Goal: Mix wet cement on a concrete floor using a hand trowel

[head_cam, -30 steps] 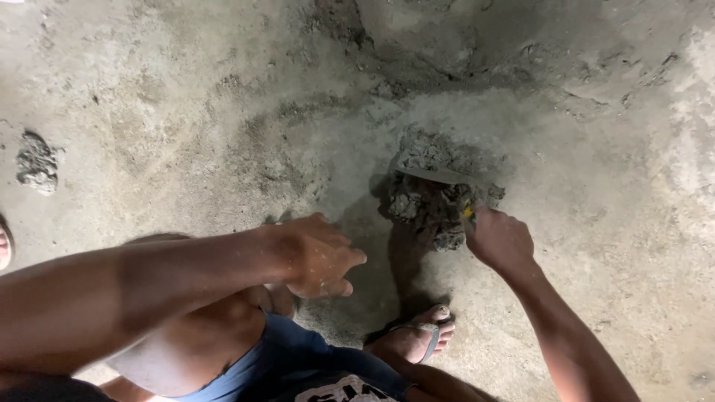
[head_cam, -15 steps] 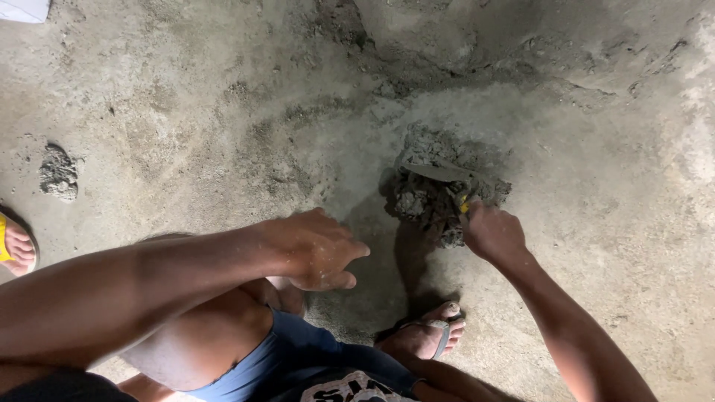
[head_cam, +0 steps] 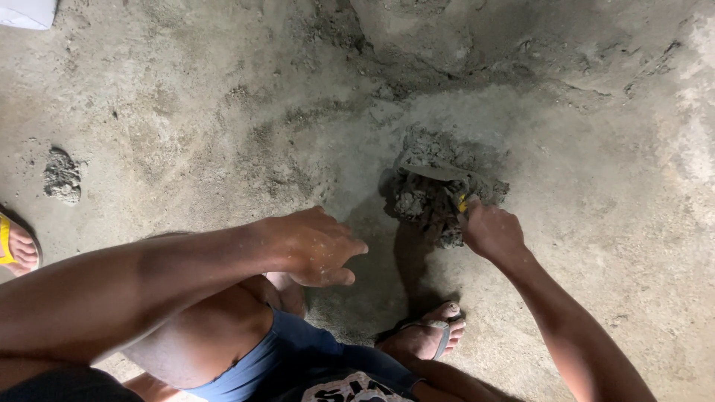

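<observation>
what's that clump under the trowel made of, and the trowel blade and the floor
Clump: looks like wet mortar, dark grey, lumpy and crumbly. Trowel blade: probably metal, thin, flat and mortar-smeared; the right hand grips its yellow-tipped handle. Floor: rough, dusty concrete, by its look.

Trowel (head_cam: 439, 175) handle is mostly buried in the right hand (head_cam: 491, 231), just a yellow bit showing. Blade's half under mortar (head_cam: 424, 201). Left edge crops a sandalled foot (head_cam: 16, 249); top corner cuts a white thing (head_cam: 28, 11).

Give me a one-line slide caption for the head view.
Crouched on a concrete floor, right hand works a trowel into wet mortar; left hand hovers empty.
</observation>
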